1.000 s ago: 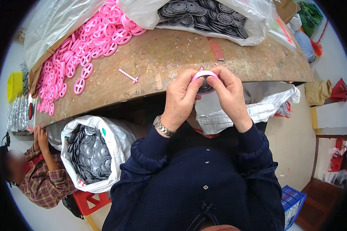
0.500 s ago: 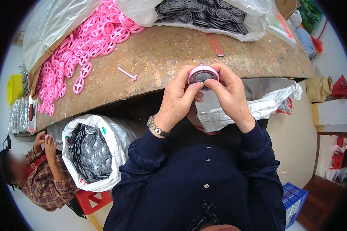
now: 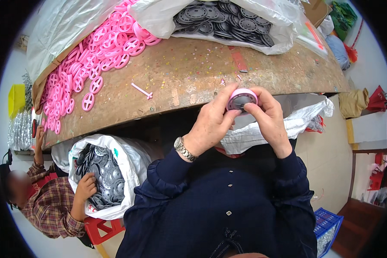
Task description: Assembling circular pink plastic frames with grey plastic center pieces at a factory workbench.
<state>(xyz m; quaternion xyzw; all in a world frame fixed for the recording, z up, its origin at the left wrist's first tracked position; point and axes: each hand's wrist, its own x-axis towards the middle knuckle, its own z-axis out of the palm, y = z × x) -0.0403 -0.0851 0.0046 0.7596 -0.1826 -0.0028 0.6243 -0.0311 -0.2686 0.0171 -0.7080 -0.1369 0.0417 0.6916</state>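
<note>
A toy wheel, a pink ring with a dark grey disc (image 3: 241,101) set in its face, is held just off the table's front edge. My left hand (image 3: 210,124) grips its left side, fingers behind and thumb at the lower rim. My right hand (image 3: 268,118) closes on the right side, with its thumb pressed on the disc. On the table lies a heap of pink spoked rings (image 3: 109,41), a few of them loose nearby. Dark grey discs (image 3: 221,19) fill an open white bag at the far side.
A worn wooden table (image 3: 172,73) holds a small pink stick piece (image 3: 141,90). At my left stands a white sack (image 3: 131,172) of grey discs on a red stool (image 3: 101,230); a co-worker's hand (image 3: 87,185) reaches into it. A blue crate (image 3: 327,228) stands at right.
Both my hands have moved right and slightly nearer with the wheel, my right thumb shifting across its disc. The co-worker's hands have parted: one now in the sack, one at the table edge.
</note>
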